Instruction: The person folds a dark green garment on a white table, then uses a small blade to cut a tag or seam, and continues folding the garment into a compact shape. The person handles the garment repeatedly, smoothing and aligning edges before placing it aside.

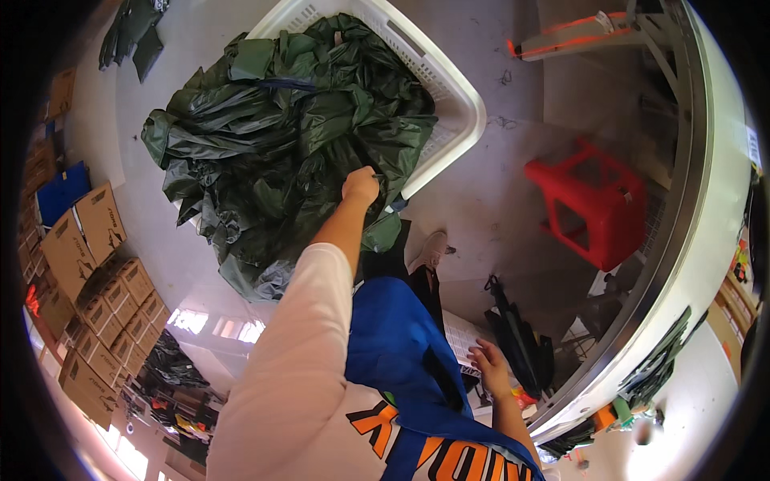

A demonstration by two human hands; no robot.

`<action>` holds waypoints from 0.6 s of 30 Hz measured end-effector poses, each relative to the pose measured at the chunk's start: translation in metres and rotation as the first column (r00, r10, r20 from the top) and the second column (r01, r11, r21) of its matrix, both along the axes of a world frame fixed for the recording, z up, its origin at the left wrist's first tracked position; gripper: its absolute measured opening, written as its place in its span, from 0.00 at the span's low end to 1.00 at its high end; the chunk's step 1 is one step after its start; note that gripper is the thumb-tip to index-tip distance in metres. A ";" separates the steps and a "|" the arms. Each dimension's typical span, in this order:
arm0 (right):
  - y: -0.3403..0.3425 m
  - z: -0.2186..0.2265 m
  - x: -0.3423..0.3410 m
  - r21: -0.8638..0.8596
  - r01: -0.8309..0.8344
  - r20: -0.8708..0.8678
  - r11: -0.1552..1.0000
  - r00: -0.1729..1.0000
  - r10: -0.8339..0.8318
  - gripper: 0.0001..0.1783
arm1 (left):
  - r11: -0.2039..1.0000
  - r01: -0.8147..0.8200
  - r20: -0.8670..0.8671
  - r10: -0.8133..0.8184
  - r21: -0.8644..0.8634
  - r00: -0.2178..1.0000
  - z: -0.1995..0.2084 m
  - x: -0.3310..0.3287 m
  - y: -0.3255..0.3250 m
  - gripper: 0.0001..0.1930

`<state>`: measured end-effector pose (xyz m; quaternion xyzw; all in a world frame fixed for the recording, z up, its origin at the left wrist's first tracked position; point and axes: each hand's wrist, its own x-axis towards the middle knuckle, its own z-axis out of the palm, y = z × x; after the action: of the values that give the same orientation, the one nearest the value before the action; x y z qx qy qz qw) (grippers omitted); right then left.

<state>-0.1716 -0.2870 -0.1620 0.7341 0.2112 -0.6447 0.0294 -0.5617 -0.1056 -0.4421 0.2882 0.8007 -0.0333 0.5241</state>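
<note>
A white plastic basket (465,120) with slotted walls stands ahead of me, heaped with dark green, thin, shiny sheeting (265,136). The crumpled sheeting spills over the basket's near and left sides. My left hand (361,186) reaches into the right part of the heap, fingers closed on a bit of the dark green sheeting; a small dark piece shows by the fingertips. Low on the right, my right hand (491,370) hangs away from the heap, holding nothing, fingers apart. A blue apron (401,329) covers my front.
A red plastic stool (593,204) stands right of the basket, beside a long white table edge (682,240). Black folded items (517,341) lie near my right hand. Cardboard boxes (100,321) are stacked at left. More green sheeting (135,36) lies at top left.
</note>
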 end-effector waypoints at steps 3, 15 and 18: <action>0.053 -0.006 -0.040 -0.031 0.063 -0.077 0.998 0.995 -0.065 0.25 | 0.858 -0.510 0.670 0.347 0.055 0.656 0.045 -0.010 -0.015 0.09; 0.271 -0.006 -0.196 -0.183 0.611 -0.450 0.770 0.644 -0.618 0.50 | 0.999 0.037 0.830 0.027 -0.007 -0.558 0.420 0.074 -0.035 0.12; 0.326 0.040 -0.168 0.054 0.689 -0.559 0.722 0.620 -0.550 0.46 | 0.984 -0.118 0.957 -0.161 0.136 -0.239 0.444 0.048 -0.024 0.18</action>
<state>-0.3397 0.0385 -0.1223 0.5621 0.0257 -0.7484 -0.3510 -0.5141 -0.1295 0.0016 0.2629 0.0740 0.2684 0.9238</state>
